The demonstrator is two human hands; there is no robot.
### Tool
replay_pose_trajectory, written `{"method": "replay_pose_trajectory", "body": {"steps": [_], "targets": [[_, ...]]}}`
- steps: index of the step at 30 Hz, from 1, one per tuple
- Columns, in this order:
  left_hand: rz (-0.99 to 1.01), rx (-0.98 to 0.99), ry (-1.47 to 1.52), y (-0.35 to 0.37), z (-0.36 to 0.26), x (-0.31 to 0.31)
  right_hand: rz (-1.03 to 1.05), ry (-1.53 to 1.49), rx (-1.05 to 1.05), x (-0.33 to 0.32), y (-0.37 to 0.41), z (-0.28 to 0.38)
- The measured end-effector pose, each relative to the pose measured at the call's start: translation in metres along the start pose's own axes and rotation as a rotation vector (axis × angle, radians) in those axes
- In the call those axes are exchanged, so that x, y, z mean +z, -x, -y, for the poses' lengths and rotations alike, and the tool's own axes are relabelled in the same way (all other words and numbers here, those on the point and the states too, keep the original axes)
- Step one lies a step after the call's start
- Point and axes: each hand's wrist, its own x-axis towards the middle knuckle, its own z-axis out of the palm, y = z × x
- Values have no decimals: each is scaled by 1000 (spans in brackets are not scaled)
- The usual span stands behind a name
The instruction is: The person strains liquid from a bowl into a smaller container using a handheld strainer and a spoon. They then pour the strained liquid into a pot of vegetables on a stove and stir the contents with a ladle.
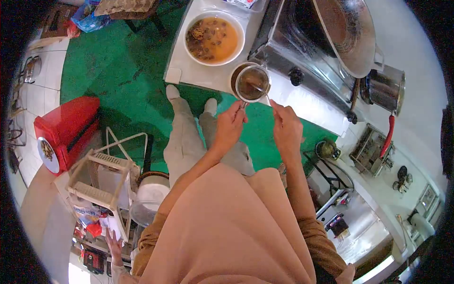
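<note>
My left hand [231,120] is closed round the short handle of a round, metal-rimmed strainer [252,98]. The strainer sits over a container [233,78] at the corner of the white counter, and brownish contents show inside it. Pinched in my right hand [287,124] is the thin handle of a spoon [259,88], its lower end down in the strainer. Behind the strainer, a white bowl [188,53] holds orange-brown liquid with dark pieces floating in it.
A stove [293,59] with a large wok [362,59] adjoins the counter [203,78] on the right; a steel pot [385,90] stands beyond. Left are a red box [71,118] and a plastic rack [101,182]. Another person's hand [113,246] shows at lower left.
</note>
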Motion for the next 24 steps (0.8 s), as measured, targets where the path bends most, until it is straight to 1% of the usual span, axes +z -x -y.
{"method": "replay_pose_trajectory", "body": {"steps": [2, 5, 9, 11, 12, 14, 15, 17, 21, 23, 24], "targets": [[4, -22, -44, 1, -2, 0, -82, -75, -49, 6, -3, -3], [34, -44, -16, 1, -2, 0, -65, -129, -65, 6, -5, 4], [-17, 24, -62, -3, -5, -2, 7, -106, -69, 1, 0, 3], [9, -74, -28, -5, -10, -3, -20, -11, -57, -2, 0, 0], [8, -74, -28, -4, -10, -3, -19, -12, -57, -2, -2, 1], [-13, 19, -68, -4, -8, 0, -81, -45, -24, -3, -6, 3], [-12, 19, -69, -4, -6, 1, -81, -45, -23, -1, -7, 3], [7, 2, -63, -4, -5, 2, -96, -151, -37, 5, -8, 3], [-10, 6, -47, -5, -7, -1, -23, -152, -78, 4, -1, 1], [-8, -70, -49, -6, -9, -4, -11, -98, -48, 1, 1, -3], [-8, -70, -49, -6, -9, -4, -11, -98, -49, 0, -1, -2]]}}
